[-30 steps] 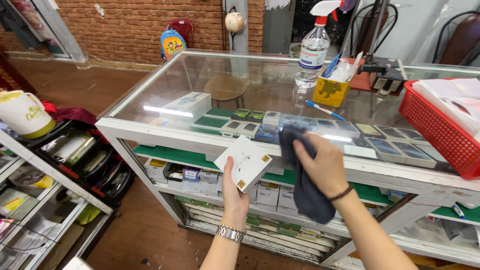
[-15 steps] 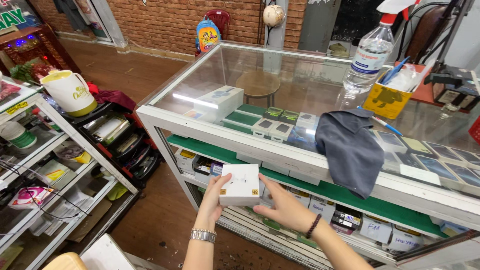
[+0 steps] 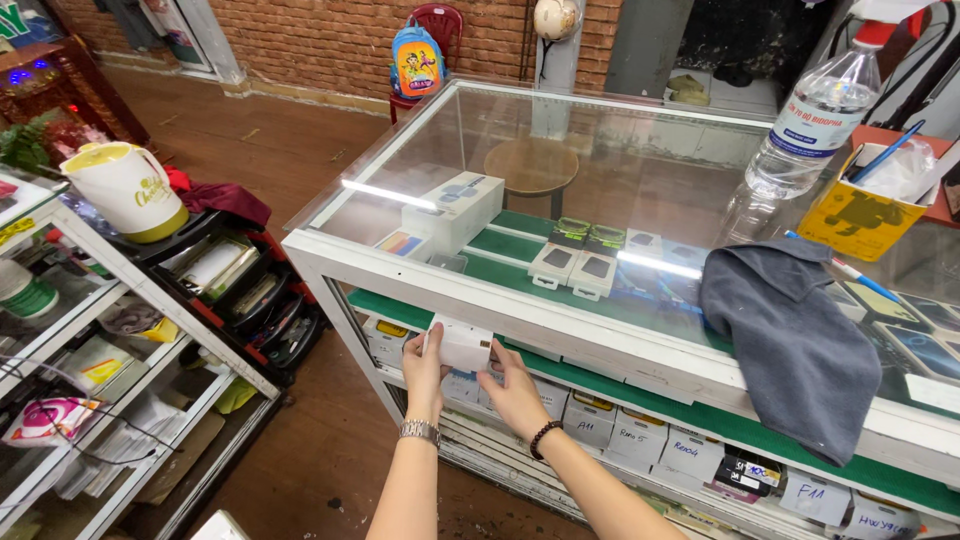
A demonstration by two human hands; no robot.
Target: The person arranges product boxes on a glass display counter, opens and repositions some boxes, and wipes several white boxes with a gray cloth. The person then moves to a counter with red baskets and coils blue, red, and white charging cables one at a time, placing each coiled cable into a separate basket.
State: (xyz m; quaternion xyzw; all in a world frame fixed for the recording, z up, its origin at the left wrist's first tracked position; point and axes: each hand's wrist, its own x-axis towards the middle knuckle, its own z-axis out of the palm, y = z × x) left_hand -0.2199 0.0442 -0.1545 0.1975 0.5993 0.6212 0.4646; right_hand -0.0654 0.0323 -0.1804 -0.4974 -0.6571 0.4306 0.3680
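Below the front edge of the glass-topped desk [image 3: 560, 330], both hands meet on a small white box [image 3: 463, 345]. The left hand [image 3: 425, 370] clamps its left side, thumb up along the edge; the right hand [image 3: 512, 392] grips the lower right corner, fingers curled under it. That box sits level with the green shelf [image 3: 640, 385] inside the case, and it looks to be just at the shelf's open front, though whether it rests on the shelf is hard to tell. A metal watch [image 3: 420, 431] circles the left wrist and a dark bead bracelet [image 3: 542, 437] the right.

Just beyond and under the hands run rows of small labelled boxes [image 3: 640, 450]. Up and to the right of the right hand, a grey cloth [image 3: 790, 340] drapes over the desk's front edge. Farther off past it stand a clear plastic bottle [image 3: 800, 140] and a yellow pen holder [image 3: 860, 215]. Well to the left of the left hand, a cream kettle [image 3: 125, 190] sits on a wire rack [image 3: 140, 290].
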